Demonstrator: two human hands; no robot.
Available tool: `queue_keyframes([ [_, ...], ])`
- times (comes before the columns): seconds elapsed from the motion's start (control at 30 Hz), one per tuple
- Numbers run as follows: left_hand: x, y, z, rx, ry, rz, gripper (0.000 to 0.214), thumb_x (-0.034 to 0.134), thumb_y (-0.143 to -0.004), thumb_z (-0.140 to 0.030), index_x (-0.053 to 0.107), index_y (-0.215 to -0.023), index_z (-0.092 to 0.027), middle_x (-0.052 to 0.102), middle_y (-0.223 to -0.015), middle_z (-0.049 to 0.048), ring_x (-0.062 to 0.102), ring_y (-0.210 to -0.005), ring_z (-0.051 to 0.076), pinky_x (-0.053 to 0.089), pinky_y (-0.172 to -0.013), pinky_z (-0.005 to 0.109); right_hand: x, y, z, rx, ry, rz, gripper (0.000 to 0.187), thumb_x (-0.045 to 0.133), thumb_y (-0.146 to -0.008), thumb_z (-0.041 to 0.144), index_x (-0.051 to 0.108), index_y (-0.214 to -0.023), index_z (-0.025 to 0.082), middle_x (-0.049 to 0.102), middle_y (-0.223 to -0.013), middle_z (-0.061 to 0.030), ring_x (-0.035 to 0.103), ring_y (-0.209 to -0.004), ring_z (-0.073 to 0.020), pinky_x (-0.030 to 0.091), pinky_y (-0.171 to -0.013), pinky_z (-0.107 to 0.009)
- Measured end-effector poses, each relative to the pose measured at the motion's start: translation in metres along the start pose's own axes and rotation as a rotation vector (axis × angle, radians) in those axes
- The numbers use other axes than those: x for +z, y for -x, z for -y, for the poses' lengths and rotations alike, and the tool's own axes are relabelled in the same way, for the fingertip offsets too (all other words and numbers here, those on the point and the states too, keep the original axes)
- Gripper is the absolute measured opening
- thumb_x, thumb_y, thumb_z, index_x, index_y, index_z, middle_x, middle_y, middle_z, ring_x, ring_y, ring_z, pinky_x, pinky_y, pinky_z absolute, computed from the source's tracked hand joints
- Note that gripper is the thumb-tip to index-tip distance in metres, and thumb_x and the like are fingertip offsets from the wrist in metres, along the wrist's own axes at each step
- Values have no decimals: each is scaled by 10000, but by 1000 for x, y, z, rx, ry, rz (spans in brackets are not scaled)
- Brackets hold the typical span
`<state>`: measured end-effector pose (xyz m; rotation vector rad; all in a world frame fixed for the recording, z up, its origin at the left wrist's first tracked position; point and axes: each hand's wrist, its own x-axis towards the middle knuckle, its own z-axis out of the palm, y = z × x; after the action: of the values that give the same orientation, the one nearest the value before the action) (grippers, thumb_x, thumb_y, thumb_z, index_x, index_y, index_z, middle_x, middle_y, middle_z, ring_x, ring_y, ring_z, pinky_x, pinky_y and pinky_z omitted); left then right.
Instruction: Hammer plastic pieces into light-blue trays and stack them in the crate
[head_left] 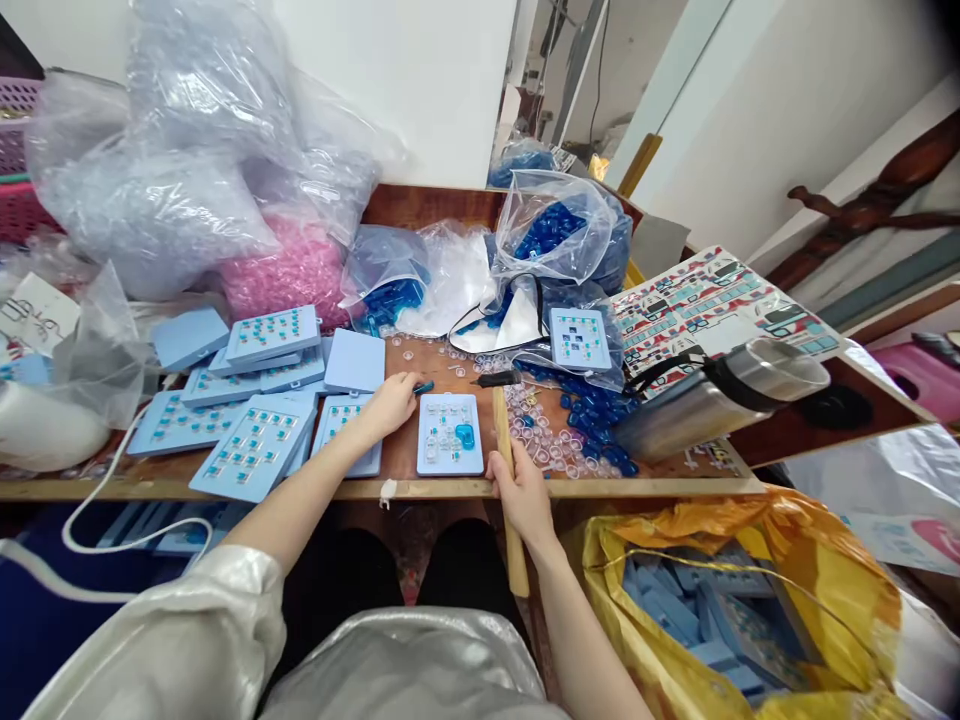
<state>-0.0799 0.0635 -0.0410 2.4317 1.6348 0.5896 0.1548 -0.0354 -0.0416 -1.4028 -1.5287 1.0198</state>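
A light-blue square board [450, 434] lies on the wooden table [405, 452] in front of me, holding clear caps and one blue piece. My left hand [390, 403] rests on the table just left of the board, its fingers closed on a small dark teal piece [424, 387]. My right hand [519, 490] sits at the table's front edge, right of the board, fingers curled against a wooden strip [503, 440] that runs toward me. A dark tool [495, 379] lies beyond the board.
Finished blue boards [251, 430] are piled at the left. Loose clear and blue pieces [570, 430] are scattered at the right, by a steel flask [720, 395]. Plastic bags of parts [559, 235] line the back. A yellow bag [757, 600] of blue boards stands lower right.
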Motion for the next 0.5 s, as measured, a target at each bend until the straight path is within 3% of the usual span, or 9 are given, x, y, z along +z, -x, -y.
queue_keyframes([
  [0.27,-10,5,13,-10,-85,5,214,439,-831,-155,567,-1001,-142,533,-898,96,515,-902,226,445,-810,371,3,-4,2,41,67,13,303,436,-845,389,523,-1065,200,590,-668,8,515,-497,-125,409,-482,-225],
  [0.4,-20,13,-5,-4,91,-104,184,449,-853,-217,542,-1000,-157,553,-926,74,531,-894,196,445,-816,339,3,-4,4,46,86,2,269,434,-845,377,536,-1021,200,575,-645,16,508,-497,-118,412,-490,-222],
  [0.5,-23,23,-25,116,238,-65,178,447,-862,-241,544,-999,-182,559,-956,58,537,-915,176,443,-832,319,5,-5,4,63,92,-7,273,436,-841,376,530,-1031,204,565,-637,22,488,-483,-111,408,-486,-221],
])
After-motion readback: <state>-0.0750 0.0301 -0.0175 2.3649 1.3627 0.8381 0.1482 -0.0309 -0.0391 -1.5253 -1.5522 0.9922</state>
